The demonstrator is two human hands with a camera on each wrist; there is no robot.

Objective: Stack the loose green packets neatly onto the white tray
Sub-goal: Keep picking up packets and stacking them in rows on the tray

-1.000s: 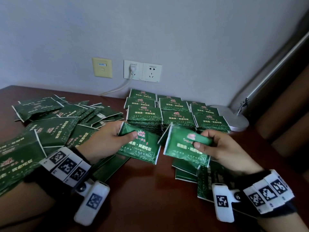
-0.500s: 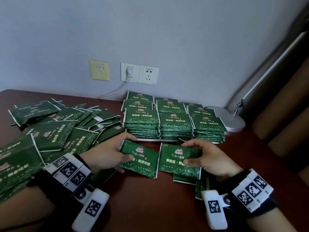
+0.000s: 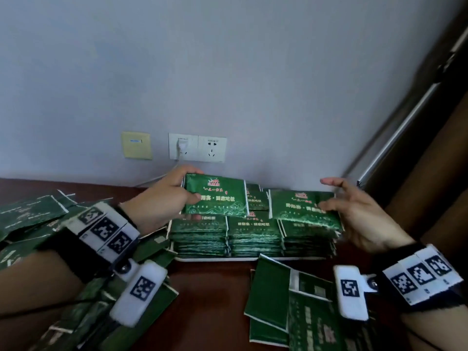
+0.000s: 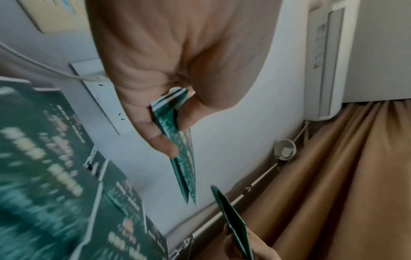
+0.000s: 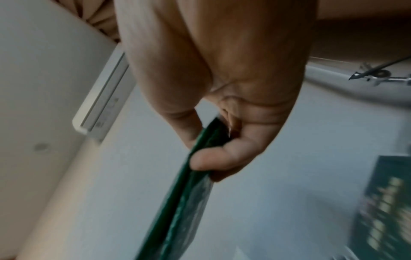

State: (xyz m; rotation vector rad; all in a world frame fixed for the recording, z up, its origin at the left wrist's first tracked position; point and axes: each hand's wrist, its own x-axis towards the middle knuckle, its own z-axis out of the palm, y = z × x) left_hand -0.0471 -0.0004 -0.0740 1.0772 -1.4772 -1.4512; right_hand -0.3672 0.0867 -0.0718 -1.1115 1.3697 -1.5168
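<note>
Several stacks of green packets (image 3: 253, 231) fill the white tray (image 3: 215, 259) against the wall. My left hand (image 3: 196, 183) pinches a green packet (image 3: 215, 196) by its left edge, held just above the left stack. The left wrist view shows thumb and fingers clamped on that packet (image 4: 177, 133). My right hand (image 3: 329, 196) holds a second green packet (image 3: 301, 206) by its right edge over the right stack, thumb on top and index finger raised. In the right wrist view, thumb and fingers pinch this packet (image 5: 191, 202).
Loose green packets lie heaped on the brown table at the left (image 3: 33, 214) and under my left forearm. More lie in front of the tray at the right (image 3: 273, 295). Wall sockets (image 3: 197, 148) with a plugged cable sit behind the tray. A brown curtain (image 3: 443, 173) hangs at the right.
Both hands have lifted their packets from the table in front of the tray and carried them forward and up, over the stacks. The right index finger has straightened.
</note>
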